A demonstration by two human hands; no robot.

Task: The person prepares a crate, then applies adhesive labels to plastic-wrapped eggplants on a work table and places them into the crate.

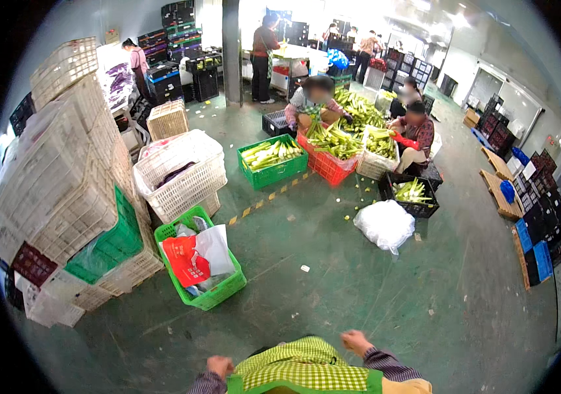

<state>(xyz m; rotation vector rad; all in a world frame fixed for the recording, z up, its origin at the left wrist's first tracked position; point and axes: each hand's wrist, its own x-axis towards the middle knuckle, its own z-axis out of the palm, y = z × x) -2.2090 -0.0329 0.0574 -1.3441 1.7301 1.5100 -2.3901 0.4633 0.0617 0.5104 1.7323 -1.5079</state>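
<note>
My left hand [219, 365] hangs by my side at the lower edge, fingers curled in, holding nothing that I can see. My right hand [355, 341] is just beyond my green-and-yellow checked apron [303, 368], fingers loosely bent, also with nothing in it. Both hands are above bare green floor [359, 282]. The nearest thing is a green crate [218, 297] with red and white bags in it, ahead to my left.
White and green crates [64, 190] are stacked high on the left. Ahead, two people sit sorting corn among a green crate [272, 175], a red crate [328, 168] and a black one [418, 209]. A clear plastic bag [385, 224] lies on the floor. Blue and black crates [535, 259] line the right wall.
</note>
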